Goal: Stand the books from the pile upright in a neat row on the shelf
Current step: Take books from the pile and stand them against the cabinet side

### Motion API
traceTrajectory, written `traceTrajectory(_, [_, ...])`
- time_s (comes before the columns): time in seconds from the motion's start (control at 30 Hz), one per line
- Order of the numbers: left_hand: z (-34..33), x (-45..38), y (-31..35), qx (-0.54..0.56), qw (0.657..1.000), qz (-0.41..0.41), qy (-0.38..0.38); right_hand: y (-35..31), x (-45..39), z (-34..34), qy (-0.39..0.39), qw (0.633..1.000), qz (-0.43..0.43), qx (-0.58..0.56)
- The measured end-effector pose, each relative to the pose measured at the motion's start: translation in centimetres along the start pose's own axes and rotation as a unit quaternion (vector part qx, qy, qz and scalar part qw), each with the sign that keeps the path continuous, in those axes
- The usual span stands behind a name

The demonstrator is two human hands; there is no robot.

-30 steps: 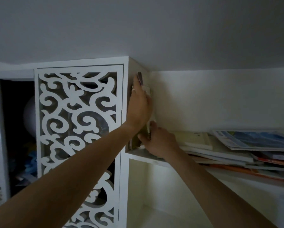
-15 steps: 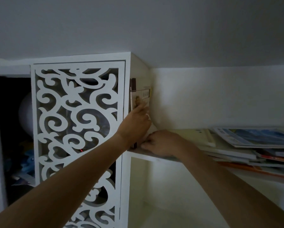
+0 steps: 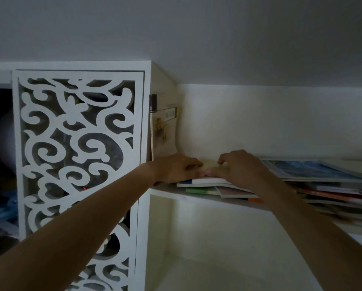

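Two books [image 3: 164, 131] stand upright at the left end of the white shelf [image 3: 171, 191], leaning against the cabinet's side wall. To their right a pile of books and magazines [image 3: 314, 172] lies flat along the shelf. Both of my hands are at the pile's left end, on a pale yellow book [image 3: 209, 164] lying on top of it. My left hand [image 3: 177, 168] holds its left part with curled fingers. My right hand [image 3: 237, 166] grips its right part, fingers on top and thumb along the front edge. Most of that book is hidden under my hands.
A white cabinet with a carved lattice door [image 3: 79, 143] adjoins the shelf on the left, with dim objects behind it. The ceiling [image 3: 217, 38] hangs low over the shelf. Below the shelf is another white compartment [image 3: 207, 248].
My left hand let go of the upright books and dropped to the pile. My right hand shifted right onto the pale yellow book. The upright books stay standing.
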State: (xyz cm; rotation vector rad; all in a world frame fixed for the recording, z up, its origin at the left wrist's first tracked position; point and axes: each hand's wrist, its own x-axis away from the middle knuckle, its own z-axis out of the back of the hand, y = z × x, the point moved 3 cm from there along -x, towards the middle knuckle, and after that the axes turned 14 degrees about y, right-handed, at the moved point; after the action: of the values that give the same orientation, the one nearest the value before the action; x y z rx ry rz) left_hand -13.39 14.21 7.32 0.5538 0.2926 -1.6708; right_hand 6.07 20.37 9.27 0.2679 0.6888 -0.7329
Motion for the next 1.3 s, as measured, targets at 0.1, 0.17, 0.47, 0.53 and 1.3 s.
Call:
traceTrajectory(0.1, [0.4,-0.1,0.2,-0.029,0.999,-0.038,0.026,0.0,0.5,-0.1,0.098,0.994,0.012,0.043])
traceTrajectory(0.17, [0.8,0.1,0.9,-0.056,0.996,-0.064,0.04,-0.2,0.7,0.1,0.156,0.987,-0.001,0.025])
traceTrajectory(0.47, [1.9,0.0,0.0,-0.035,0.941,0.133,0.309,0.1,0.8,0.4,0.268,0.898,-0.159,-0.311])
traceTrajectory(0.53, [1.9,-0.5,0.0,-0.045,0.909,0.206,0.36,-0.7,0.6,-0.3,0.233,0.898,-0.175,-0.328])
traceTrajectory(1.3, [-1.2,3.2,-0.3,-0.041,0.807,-0.048,0.587,-9.4,-5.1,-4.4,-0.12,0.826,-0.057,-0.548])
